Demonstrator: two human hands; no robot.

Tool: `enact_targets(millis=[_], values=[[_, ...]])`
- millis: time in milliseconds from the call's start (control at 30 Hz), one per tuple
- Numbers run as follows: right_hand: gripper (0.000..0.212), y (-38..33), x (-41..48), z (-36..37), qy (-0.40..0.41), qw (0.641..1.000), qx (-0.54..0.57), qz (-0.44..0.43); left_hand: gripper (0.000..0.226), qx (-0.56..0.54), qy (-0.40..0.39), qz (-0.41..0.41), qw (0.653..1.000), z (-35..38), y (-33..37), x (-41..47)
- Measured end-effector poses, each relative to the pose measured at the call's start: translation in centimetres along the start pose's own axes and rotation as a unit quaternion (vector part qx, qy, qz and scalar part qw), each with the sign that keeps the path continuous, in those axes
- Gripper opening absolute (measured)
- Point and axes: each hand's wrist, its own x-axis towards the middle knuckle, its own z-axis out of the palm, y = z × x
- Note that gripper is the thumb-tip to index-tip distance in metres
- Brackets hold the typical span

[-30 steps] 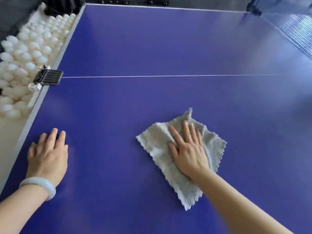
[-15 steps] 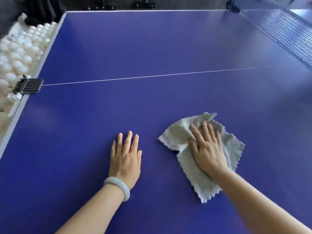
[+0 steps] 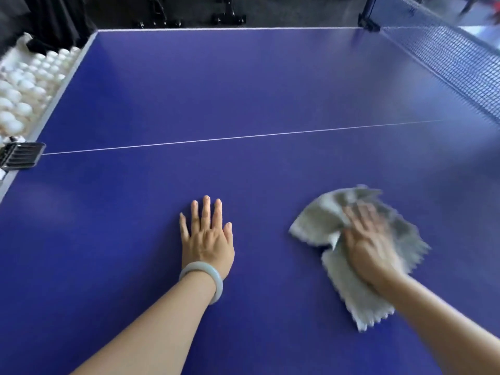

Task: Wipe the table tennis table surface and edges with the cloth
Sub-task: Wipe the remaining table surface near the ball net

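Observation:
A blue table tennis table (image 3: 243, 90) with a thin white centre line fills the view. A crumpled grey cloth (image 3: 316, 223) lies on it at the lower right. My right hand (image 3: 368, 242) presses flat on the cloth with straight fingers, blurred by motion. My left hand (image 3: 207, 236) rests flat on the bare blue surface to the left of the cloth, fingers straight and slightly spread, a pale bangle on its wrist.
The black net (image 3: 454, 63) crosses the upper right. A tray of several white balls (image 3: 19, 96) lies along the table's left edge, with a black clip (image 3: 20, 155) on that edge. Dark floor and wheeled stands (image 3: 227, 17) lie beyond the far edge.
My right hand has slid the cloth to the right across the table. My left hand has moved right from near the left edge toward the middle. The view has shifted right, toward the net.

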Motion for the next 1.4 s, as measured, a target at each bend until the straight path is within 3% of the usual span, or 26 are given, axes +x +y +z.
enact_targets(millis=[67, 133, 167, 233, 333, 400, 467, 533, 600, 667, 700, 767, 833, 900, 1000, 1133, 1233, 1300, 1400], values=[[0.058, 1.5, 3.7, -0.7, 0.015, 0.981, 0.002, 0.193, 0.063, -0.003, 0.015, -0.002, 1.000, 0.2, 0.0, 0.0], [0.059, -1.0, 5.8, 0.0, 0.015, 0.974, 0.004, 0.225, 0.063, -0.003, 0.022, -0.003, 1.000, 0.4, 0.0, 0.1], [0.058, -3.4, 6.4, 0.7, 0.022, 0.985, -0.004, 0.174, 0.061, -0.001, 0.027, -0.004, 1.000, 0.4, -0.1, 0.0], [0.058, -10.0, 6.6, 2.7, 0.022, 0.999, 0.021, -0.030, 0.060, -0.007, 0.028, -0.005, 1.000, 0.2, -0.1, 0.0], [0.059, -17.3, 5.3, 4.1, -0.071, 0.939, 0.017, -0.335, 0.067, -0.012, 0.019, -0.006, 1.000, -0.4, 0.1, 0.1], [0.058, -15.1, 7.4, 3.4, -0.069, 0.924, 0.002, -0.375, 0.071, -0.011, 0.018, -0.001, 1.000, -0.6, 0.1, 0.0], [0.055, -9.8, 11.1, 2.2, -0.014, 0.962, -0.011, -0.271, 0.069, -0.018, 0.026, -0.006, 0.999, -0.5, 0.0, 0.0], [0.056, -4.0, 15.0, 0.4, 0.009, 0.998, -0.001, -0.065, 0.067, -0.019, 0.025, -0.011, 0.999, -0.5, 0.0, -0.2], [0.060, -1.9, 17.4, -0.7, -0.007, 0.994, 0.023, 0.109, 0.067, -0.006, 0.023, -0.010, 1.000, -0.4, 0.1, -0.1], [0.060, -5.2, 17.5, 0.2, -0.010, 0.988, 0.027, 0.149, 0.067, -0.004, 0.022, -0.013, 1.000, -0.4, 0.1, -0.1], [0.060, -7.9, 16.9, 1.1, -0.003, 0.994, 0.026, 0.107, 0.066, -0.003, 0.024, -0.012, 1.000, -0.5, 0.1, -0.1], [0.058, -14.5, 14.6, 3.3, -0.003, 0.996, 0.045, -0.073, 0.065, 0.001, 0.024, -0.009, 1.000, -0.8, 0.1, -0.2], [0.055, -20.6, 12.0, 4.8, -0.053, 0.958, 0.044, -0.277, 0.066, -0.006, 0.020, -0.014, 1.000, -0.9, 0.2, -0.2], [0.053, -23.2, 12.0, 4.9, -0.088, 0.926, 0.046, -0.363, 0.065, -0.010, 0.022, -0.019, 1.000, -1.1, 0.2, -0.3], [0.054, -19.0, 16.7, 3.5, -0.041, 0.954, 0.065, -0.289, 0.066, -0.012, 0.025, -0.014, 1.000, -0.7, 0.0, -0.2], [0.058, -3.9, 22.8, 0.2, -0.003, 0.998, 0.039, -0.039, 0.068, -0.013, 0.025, -0.009, 1.000, -0.3, -0.2, -0.1], [0.071, 3.7, 22.5, -1.8, -0.001, 0.986, 0.026, 0.166, 0.067, -0.010, 0.025, -0.013, 1.000, -0.4, 0.1, -0.1], [0.067, 1.7, 20.6, -1.6, 0.002, 0.980, 0.030, 0.198, 0.064, -0.014, 0.021, -0.013, 1.000, -0.3, 0.0, -0.1], [0.060, -6.3, 15.0, 0.3, 0.009, 0.994, 0.039, 0.099, 0.059, -0.021, 0.024, -0.015, 0.999, -0.2, 0.0, -0.1]])
